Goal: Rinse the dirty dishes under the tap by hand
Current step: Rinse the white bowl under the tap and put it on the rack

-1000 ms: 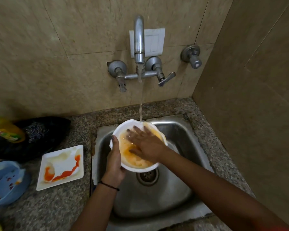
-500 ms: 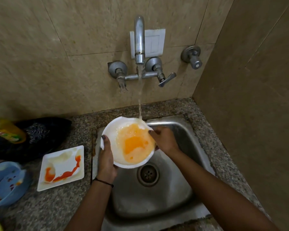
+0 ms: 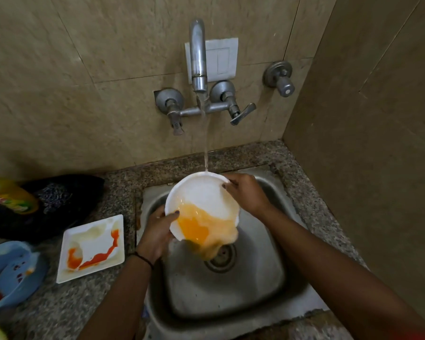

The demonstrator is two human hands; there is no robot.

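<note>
1 head-worn wide-angle view looks forward and steeply down from close above the sink (image 3: 275,285), facing the tiled wall with the tap (image 3: 198,55); both forearms enter from the bottom edge; straight lines bend near the borders.

Round plate (image 3: 201,192) over the sink (image 3: 255,278), under the tap (image 3: 198,55); square plate (image 3: 91,249) left.

Left hand (image 3: 157,231) low, thumb hooked over rim of white bowl (image 3: 201,192) — black band (image 3: 144,258) at wrist. Right hand (image 3: 245,192) higher, fingers curled on far rim.
</note>
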